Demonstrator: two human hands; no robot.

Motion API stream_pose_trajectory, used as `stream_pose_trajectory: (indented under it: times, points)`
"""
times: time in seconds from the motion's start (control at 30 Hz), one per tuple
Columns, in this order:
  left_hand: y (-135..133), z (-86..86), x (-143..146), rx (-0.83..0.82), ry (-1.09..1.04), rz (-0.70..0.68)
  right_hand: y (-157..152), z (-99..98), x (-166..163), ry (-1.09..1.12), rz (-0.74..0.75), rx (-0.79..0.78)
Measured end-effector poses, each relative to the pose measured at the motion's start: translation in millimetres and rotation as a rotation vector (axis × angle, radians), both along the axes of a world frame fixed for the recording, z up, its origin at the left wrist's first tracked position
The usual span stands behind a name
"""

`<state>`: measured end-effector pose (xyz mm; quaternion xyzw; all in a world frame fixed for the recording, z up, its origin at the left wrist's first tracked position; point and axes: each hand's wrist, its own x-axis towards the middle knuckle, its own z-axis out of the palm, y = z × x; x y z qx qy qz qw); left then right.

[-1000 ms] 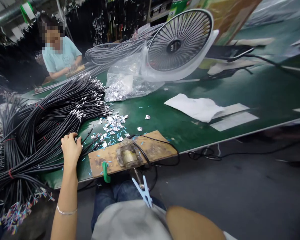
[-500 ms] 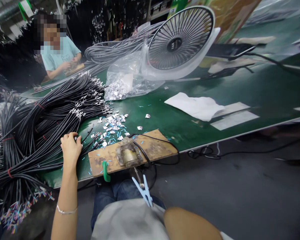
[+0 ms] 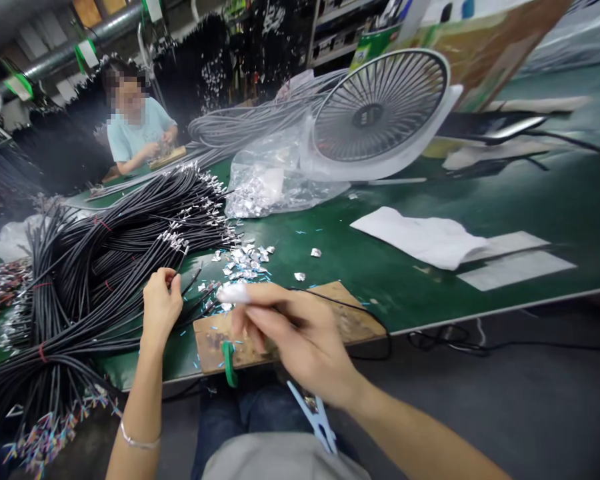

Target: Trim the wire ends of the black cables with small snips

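Note:
My left hand (image 3: 163,303) is closed, with thumb and bent fingers pinching at a black cable by the edge of the heap of black cables (image 3: 125,247). Just what lies between its fingertips is partly hidden. My right hand (image 3: 305,333), a little blurred, hangs over a stained wooden board (image 3: 210,350) with its fingers loosely bent and apart. A white cover (image 3: 233,293) sits on its index fingertip. I see nothing held in this hand. Small silvery foil scraps (image 3: 245,262) and blue bits lie beyond the fingers on the green table.
A green clamp (image 3: 229,363) grips the board's front edge. Behind stand a fan (image 3: 380,107) and a clear plastic bag (image 3: 265,180). White sheets (image 3: 415,237) lie to the right. A blue clip (image 3: 317,420) is at my lap. A person (image 3: 140,133) sits across the table.
My right hand has come in from the lower right over the board, covering the block that was in view there. The camera has shifted; my left hand stays at the cables.

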<state>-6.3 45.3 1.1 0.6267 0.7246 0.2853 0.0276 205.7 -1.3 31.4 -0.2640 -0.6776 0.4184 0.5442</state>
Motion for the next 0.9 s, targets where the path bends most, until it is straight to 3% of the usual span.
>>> stream_pose_trajectory:
  times: [0.1,0.27,0.33,0.5,0.73,0.9]
  points:
    - [4,9.2,7,0.026,-0.132,-0.133,43,8.5,-15,-0.196,0.09,0.117]
    - [1,9.9,16,0.098,-0.36,-0.168,92,5.8,-38,-0.347,-0.088,0.143]
    - [-4,7.4,16,0.086,-0.443,-0.186,92,-3.3,-43,-0.329,-0.156,0.136]
    - [-16,6.0,16,0.138,-0.388,-0.191,78,-21.3,-47,-0.319,-0.159,0.149]
    - [-25,5.6,24,0.31,-0.302,-0.189,74,-16.5,-44,-0.228,-0.145,0.091]
    - [-27,2.3,26,0.491,-0.152,-0.195,70,-17.0,-43,-0.186,-0.053,0.08]
